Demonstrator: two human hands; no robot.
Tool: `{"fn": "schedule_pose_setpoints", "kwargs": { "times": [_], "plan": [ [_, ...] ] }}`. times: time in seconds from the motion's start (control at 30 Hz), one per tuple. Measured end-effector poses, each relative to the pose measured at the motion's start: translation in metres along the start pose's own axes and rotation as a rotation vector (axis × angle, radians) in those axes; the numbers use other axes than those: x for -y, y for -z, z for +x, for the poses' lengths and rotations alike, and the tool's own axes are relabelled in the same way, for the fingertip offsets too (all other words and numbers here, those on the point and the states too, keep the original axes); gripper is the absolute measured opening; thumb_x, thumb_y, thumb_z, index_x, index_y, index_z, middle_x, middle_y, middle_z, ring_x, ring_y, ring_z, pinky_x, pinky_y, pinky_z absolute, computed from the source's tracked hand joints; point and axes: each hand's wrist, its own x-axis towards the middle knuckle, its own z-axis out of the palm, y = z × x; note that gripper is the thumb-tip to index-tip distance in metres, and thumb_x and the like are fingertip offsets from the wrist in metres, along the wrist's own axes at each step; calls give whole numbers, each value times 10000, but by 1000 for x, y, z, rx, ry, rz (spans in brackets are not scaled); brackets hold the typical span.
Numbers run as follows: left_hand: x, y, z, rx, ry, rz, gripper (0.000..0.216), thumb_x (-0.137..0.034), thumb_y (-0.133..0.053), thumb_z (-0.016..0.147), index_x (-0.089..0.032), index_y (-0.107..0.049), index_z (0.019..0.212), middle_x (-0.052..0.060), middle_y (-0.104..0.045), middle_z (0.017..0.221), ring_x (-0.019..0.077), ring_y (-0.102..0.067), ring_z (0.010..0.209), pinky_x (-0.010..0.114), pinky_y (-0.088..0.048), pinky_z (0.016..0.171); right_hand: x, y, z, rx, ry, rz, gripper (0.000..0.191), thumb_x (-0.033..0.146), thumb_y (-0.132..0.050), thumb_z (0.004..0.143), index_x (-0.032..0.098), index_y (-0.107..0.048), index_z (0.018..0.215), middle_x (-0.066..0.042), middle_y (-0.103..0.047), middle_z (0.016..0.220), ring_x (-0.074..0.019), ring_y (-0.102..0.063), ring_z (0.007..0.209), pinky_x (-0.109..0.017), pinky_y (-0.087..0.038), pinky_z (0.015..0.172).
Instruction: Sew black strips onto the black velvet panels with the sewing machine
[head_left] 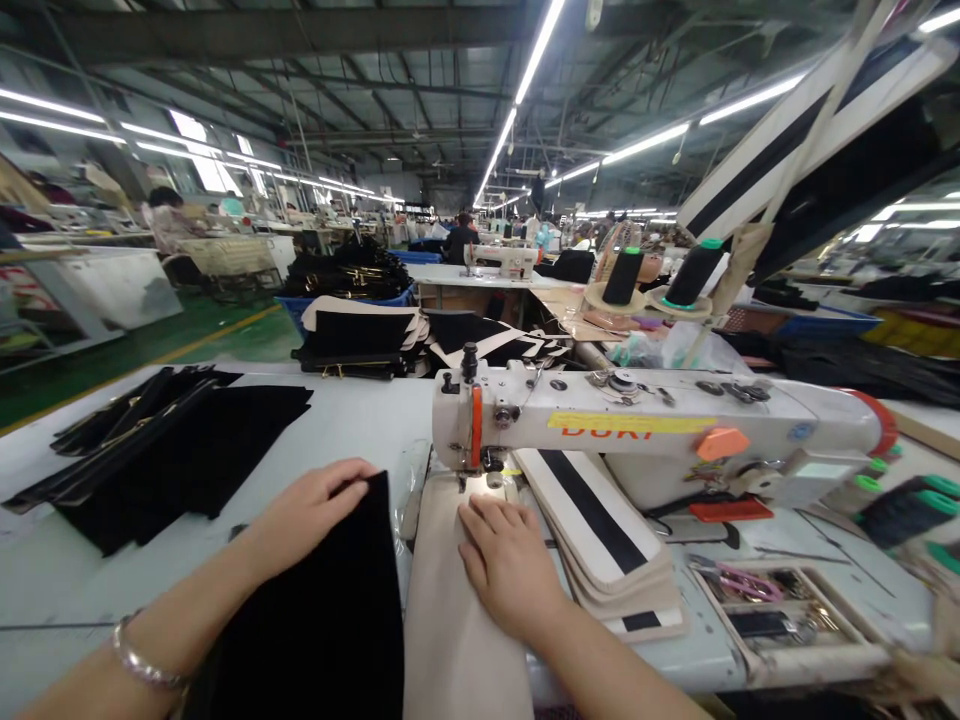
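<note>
My left hand [319, 515], with a silver bracelet at its wrist, pinches the top edge of a black fabric panel [322, 610] that hangs toward me. Flat on a beige panel [450, 610] lies my right hand [506, 560], fingers stretched out and pointing at the needle area. The beige panel runs under the presser foot of a white sewing machine [600, 415], whose small lamp lights the spot. Just right of my right hand, beneath the machine arm, rests a stack of beige panels with a black-and-white stripe [596, 520].
Black pieces [187, 450] lie on the table at left. Behind the machine are a pile of black and beige pieces [360, 335] and a blue crate [405, 297]. Black thread cones [622, 275] stand at right, above a tray of small tools [780, 610]. Other people work farther back.
</note>
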Motion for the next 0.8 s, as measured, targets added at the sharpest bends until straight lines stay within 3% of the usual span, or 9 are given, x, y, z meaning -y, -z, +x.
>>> {"fn": "schedule_pose_setpoints", "kwargs": {
  "times": [0.1, 0.27, 0.8],
  "plan": [
    [-30, -33, 28, 173, -40, -98, 273, -355, -526, 862, -214, -720, 991, 19, -736, 987, 202, -665, 931, 272, -484, 856, 2, 4, 1, 12, -5, -10, 393, 288, -499, 982, 282, -484, 1375, -31, -540, 1400, -238, -465, 1268, -425, -318, 1065],
    [-34, -88, 61, 126, 34, -46, 142, -283, -600, 757, -176, -685, 795, 20, -695, 721, 195, -647, 691, 257, -430, 607, 3, 8, 2, 23, -25, -12, 418, 229, -494, 962, 244, -470, 1378, -35, -544, 1393, -237, -467, 1251, -422, -327, 1060],
    [-32, -96, 82, 45, 62, 71, 151, -230, -554, 771, -166, -682, 723, 68, -714, 704, 197, -656, 658, 266, -400, 591, 1, 5, 6, 91, -64, 11, 568, 447, -544, 965, 270, -382, 1479, -59, -526, 1407, -280, -449, 1255, -460, -327, 1057]
  ]
}}
